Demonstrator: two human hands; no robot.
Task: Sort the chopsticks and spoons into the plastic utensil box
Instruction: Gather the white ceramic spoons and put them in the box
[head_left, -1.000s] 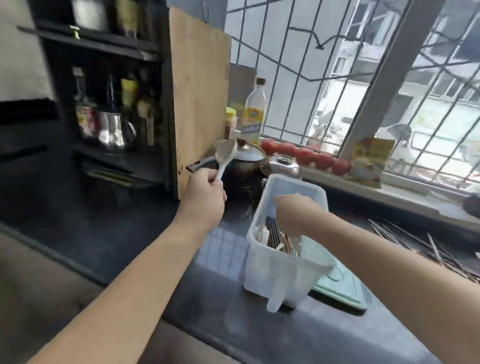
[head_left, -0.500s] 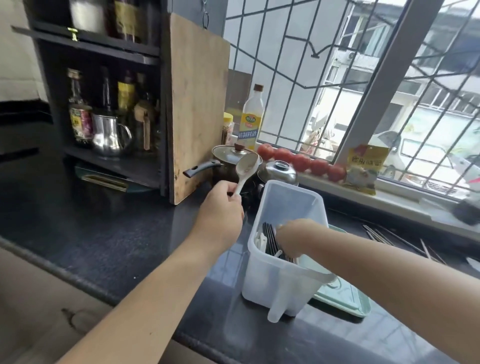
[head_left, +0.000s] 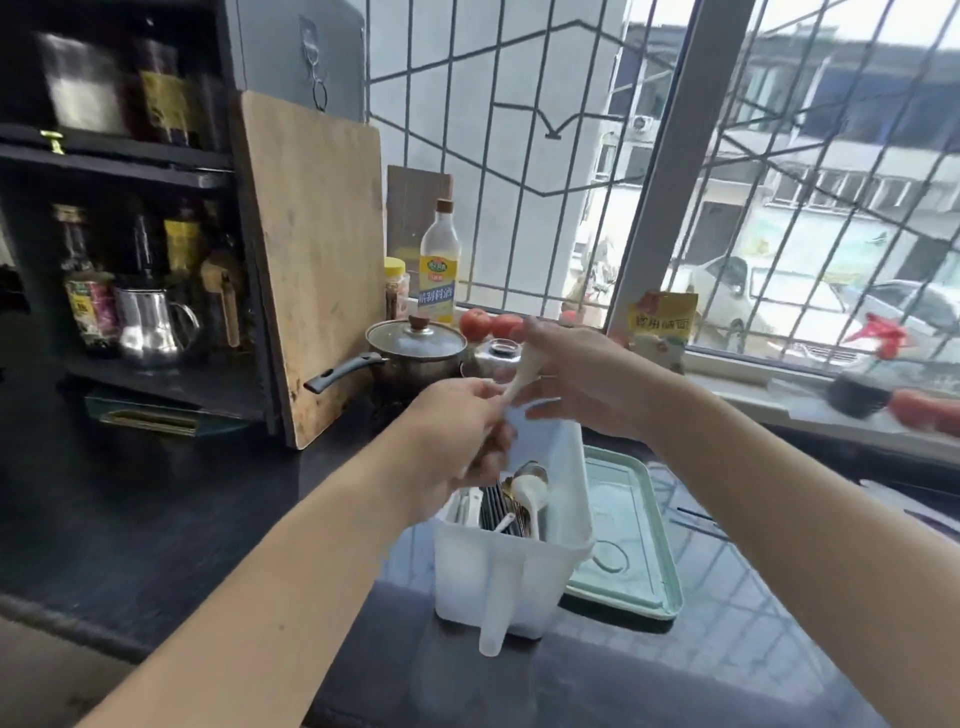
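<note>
A translucent white plastic utensil box (head_left: 511, 577) stands on the dark counter. Inside it lie dark chopsticks (head_left: 492, 512), a white spoon (head_left: 533, 493) and a metal spoon (head_left: 531, 470). Above the box's far end my left hand (head_left: 460, 434) pinches the lower handle of another white spoon (head_left: 523, 371), which points up and to the right. My right hand (head_left: 582, 382) meets it from the right, its thumb and fingers closing round the spoon's upper end, whose bowl is hidden behind them.
A pale green tray (head_left: 631, 525) lies right of the box. Behind stand a lidded pot (head_left: 415, 345), a small steel pot (head_left: 496, 356), a bottle (head_left: 439, 265), tomatoes (head_left: 475, 322) on the sill and a wooden cutting board (head_left: 317, 265). A dark shelf with bottles is at the left.
My left hand has carried the white spoon rightward over the box. My right hand has left the box and risen to take hold of the spoon's upper end.
</note>
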